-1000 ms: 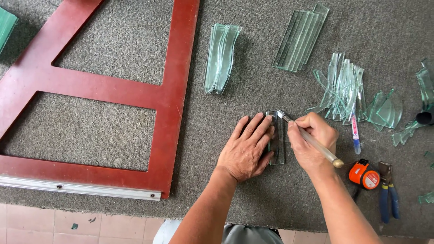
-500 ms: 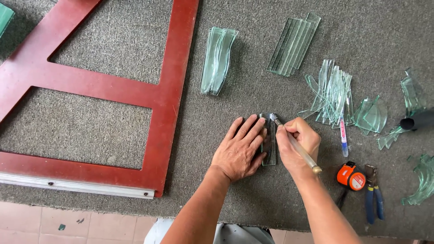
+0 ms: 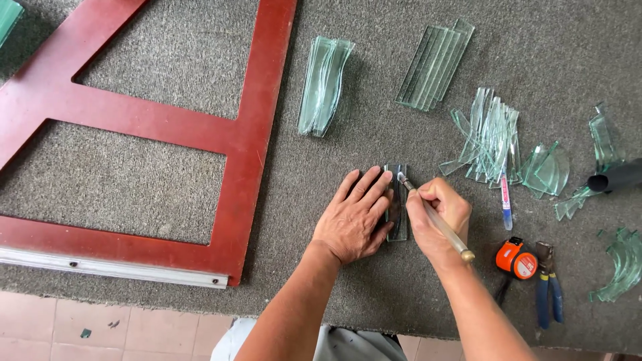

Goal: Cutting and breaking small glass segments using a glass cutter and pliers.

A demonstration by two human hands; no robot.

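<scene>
My left hand (image 3: 354, 217) lies flat, fingers spread, pressing down on a small rectangular glass strip (image 3: 399, 227) on the grey carpeted table. My right hand (image 3: 438, 217) grips a glass cutter (image 3: 435, 217) with a brass-coloured handle; its tip rests on the strip's upper end, just right of my left fingertips. Most of the strip is hidden under my left fingers.
A red wooden frame (image 3: 257, 120) lies at left. Stacks of cut glass: wavy pieces (image 3: 323, 83), straight strips (image 3: 435, 63), loose offcuts (image 3: 491, 137), curved shards (image 3: 622, 267). A marker pen (image 3: 506, 200), orange tape measure (image 3: 516, 259) and blue-handled pliers (image 3: 547, 287) lie at right.
The view has shifted slightly. My hands stay on the strip, with the cutter tip still near its top end; nothing was picked up or released.
</scene>
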